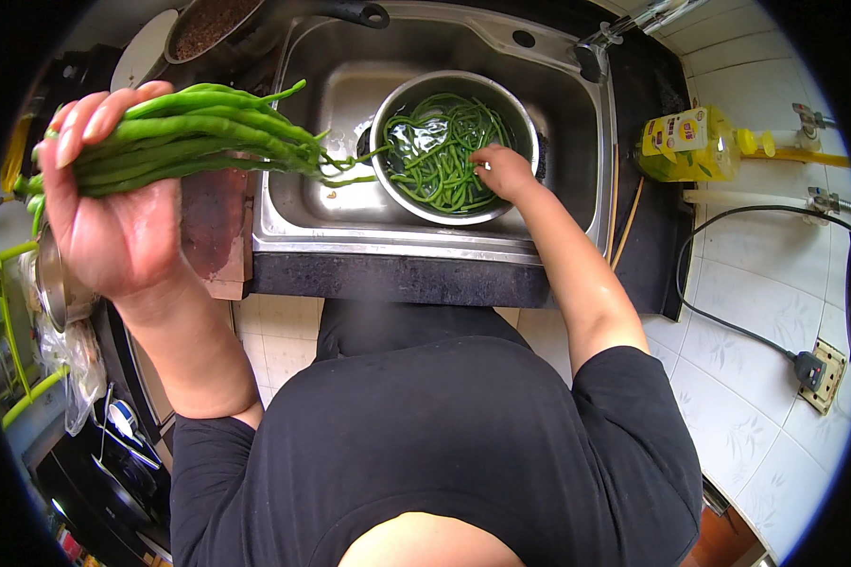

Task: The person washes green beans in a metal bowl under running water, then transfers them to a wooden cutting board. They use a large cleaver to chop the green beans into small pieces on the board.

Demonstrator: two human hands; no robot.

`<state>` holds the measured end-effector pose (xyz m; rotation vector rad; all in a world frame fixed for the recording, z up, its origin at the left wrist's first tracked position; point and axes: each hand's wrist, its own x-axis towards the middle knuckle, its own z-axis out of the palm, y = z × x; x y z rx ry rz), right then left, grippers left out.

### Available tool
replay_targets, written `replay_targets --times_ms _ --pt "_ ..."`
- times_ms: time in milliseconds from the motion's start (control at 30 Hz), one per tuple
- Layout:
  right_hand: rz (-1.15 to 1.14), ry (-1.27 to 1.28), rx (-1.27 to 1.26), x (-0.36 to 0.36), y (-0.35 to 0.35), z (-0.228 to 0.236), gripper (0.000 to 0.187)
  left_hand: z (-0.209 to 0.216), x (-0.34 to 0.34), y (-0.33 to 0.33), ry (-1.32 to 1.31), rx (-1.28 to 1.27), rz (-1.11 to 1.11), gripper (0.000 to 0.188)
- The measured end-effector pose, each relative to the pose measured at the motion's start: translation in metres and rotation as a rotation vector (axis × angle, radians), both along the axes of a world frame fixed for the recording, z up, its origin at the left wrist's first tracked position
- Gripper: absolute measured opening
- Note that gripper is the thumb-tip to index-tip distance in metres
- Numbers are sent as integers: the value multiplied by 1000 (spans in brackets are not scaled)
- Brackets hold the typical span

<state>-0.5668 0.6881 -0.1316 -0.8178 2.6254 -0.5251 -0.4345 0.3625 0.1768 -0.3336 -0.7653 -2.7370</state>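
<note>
My left hand (123, 227) is raised at the left, its fingers wrapped round a thick bunch of long green beans (199, 132). The tips of this bunch point right, and a few thin ends hang down toward the bowl's rim. In the sink stands a round metal bowl (390, 192) holding water and more long beans (435, 161), loosely tangled. Over the right side of that bowl reaches my right hand (503, 173), its fingers curled together at the beans in the water. The fingertips are partly hidden, but they seem to pinch some beans.
The steel sink (326, 104) has a faucet (596, 52) at its back right. A yellow liquid bottle (690, 142) lies to the right, near chopsticks (627, 225) on the dark counter. A pan (213, 28) stands back left. A black cable (728, 312) runs down the tiled wall.
</note>
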Motion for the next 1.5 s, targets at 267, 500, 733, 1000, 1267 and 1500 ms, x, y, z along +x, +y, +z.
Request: replay_targets --times_ms 267,500,733,1000,1267,1500 --pt "255 -90 448 16 -27 -12 25 24 10 -27 -22 30 86 15" --pt "-354 -610 -382 0 -13 56 26 -72 -17 12 -162 -233 -10 13" --pt "-303 -694 -881 7 -27 154 20 -132 -14 71 -544 -436 -78 16" --pt "-65 -544 -1005 29 -54 184 17 -131 -20 98 -513 -713 -120 24" --pt "-45 -420 -887 36 -70 182 17 -139 -12 97 -501 -885 -78 24" --pt "-252 -540 -821 -12 -67 124 35 -142 -13 78 -389 -728 -6 17"
